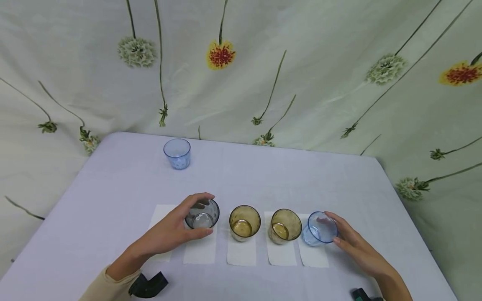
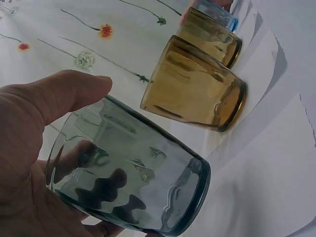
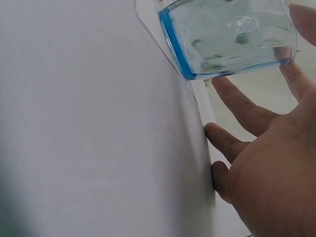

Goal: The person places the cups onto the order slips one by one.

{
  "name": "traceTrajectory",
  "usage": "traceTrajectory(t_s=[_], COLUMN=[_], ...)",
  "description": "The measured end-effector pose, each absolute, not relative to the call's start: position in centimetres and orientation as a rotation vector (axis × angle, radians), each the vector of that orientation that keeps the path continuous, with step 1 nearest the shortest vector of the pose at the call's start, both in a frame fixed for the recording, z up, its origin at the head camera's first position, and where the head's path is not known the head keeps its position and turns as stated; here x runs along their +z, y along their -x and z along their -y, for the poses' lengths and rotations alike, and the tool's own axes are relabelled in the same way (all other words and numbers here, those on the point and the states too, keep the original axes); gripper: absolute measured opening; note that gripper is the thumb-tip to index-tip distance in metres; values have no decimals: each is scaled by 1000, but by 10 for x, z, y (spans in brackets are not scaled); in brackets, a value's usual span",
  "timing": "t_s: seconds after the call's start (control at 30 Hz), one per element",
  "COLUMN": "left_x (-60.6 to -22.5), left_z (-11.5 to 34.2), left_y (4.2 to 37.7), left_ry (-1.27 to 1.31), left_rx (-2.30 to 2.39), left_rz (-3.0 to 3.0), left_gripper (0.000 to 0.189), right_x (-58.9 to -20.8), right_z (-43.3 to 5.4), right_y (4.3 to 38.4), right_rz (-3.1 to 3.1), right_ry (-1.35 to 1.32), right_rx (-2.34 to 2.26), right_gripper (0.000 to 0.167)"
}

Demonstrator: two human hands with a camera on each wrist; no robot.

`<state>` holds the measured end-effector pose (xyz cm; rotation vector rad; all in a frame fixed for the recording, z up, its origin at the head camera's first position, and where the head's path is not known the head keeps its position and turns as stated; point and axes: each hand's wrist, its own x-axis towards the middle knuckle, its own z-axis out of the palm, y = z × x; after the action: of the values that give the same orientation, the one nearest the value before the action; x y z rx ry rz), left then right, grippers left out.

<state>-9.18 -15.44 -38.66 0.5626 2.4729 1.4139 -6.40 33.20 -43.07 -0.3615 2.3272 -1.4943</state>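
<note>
My left hand holds a smoky grey glass, thumb on the near side of its rim and fingers round the far side. The left wrist view shows this grey glass near a paper strip; whether its base touches down I cannot tell. At the row's right end, my right hand pinches the rim of a light blue glass between thumb and forefinger. Its other fingers are spread beside the glass in the right wrist view. Two amber glasses stand upright between the hands, untouched.
Several white paper strips lie in a row beneath the glasses. Another blue glass stands near the back left table edge. A black object is by the left wrist, another by the right. Behind the white-covered table hangs a flowered cloth.
</note>
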Motion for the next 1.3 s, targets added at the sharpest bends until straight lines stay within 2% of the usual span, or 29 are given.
traceTrajectory(t_s=[1.3], left_x=[-393], left_z=[155], left_y=[97], left_ry=[-540], left_rx=[1397], left_rz=[-2404], left_gripper=[69], right_x=[-435], right_z=[-335], right_y=[65], right_rz=[-2312], right_ry=[423], right_rx=[-1534], right_gripper=[59])
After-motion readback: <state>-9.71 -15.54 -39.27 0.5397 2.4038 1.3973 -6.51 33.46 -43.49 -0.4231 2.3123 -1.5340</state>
